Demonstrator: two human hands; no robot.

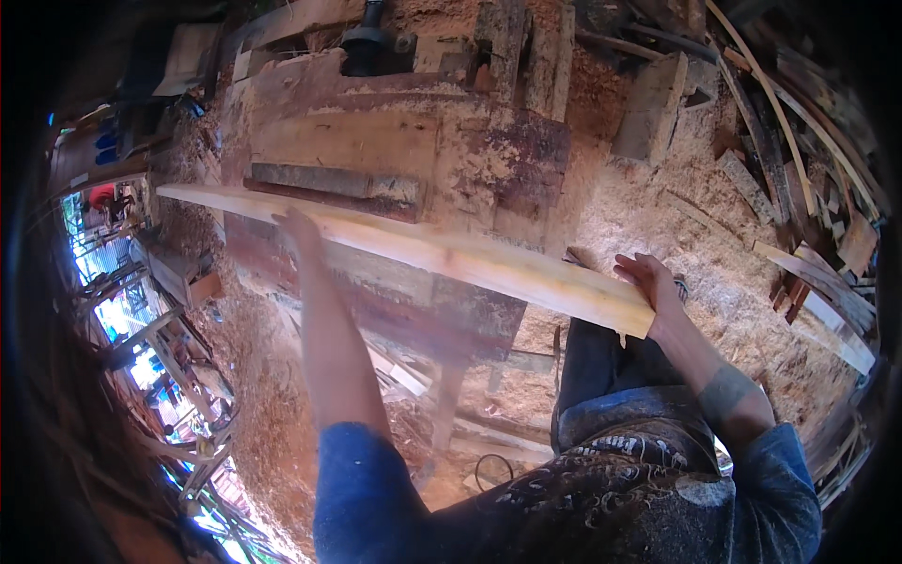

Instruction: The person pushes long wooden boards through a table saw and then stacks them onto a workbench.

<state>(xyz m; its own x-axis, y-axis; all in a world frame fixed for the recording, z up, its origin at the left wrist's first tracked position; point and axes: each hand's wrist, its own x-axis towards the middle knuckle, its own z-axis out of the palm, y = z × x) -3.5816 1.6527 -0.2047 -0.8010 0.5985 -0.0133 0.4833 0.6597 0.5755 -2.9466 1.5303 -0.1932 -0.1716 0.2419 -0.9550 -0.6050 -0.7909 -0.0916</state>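
A long pale wooden plank [489,265] lies slantwise across the workbench, from the far left to just in front of my body. My left hand [299,230] grips its near edge, left of the middle, with the fingertips on the wood. At the plank's right end, beyond the bench, my right hand [651,280] holds it by the end and far edge; its fingers reach out past the wood and part of the grip is hidden. A dark, rough wooden strip [338,186] lies on the bench behind the plank.
The dusty workbench [376,141] is stained reddish brown. A dark round-based tool or machine part [366,47] stands at its back. Sawdust [723,254] covers the ground to the right, with scrap boards [827,282] piled beyond. A wooden box [178,268] stands at the left.
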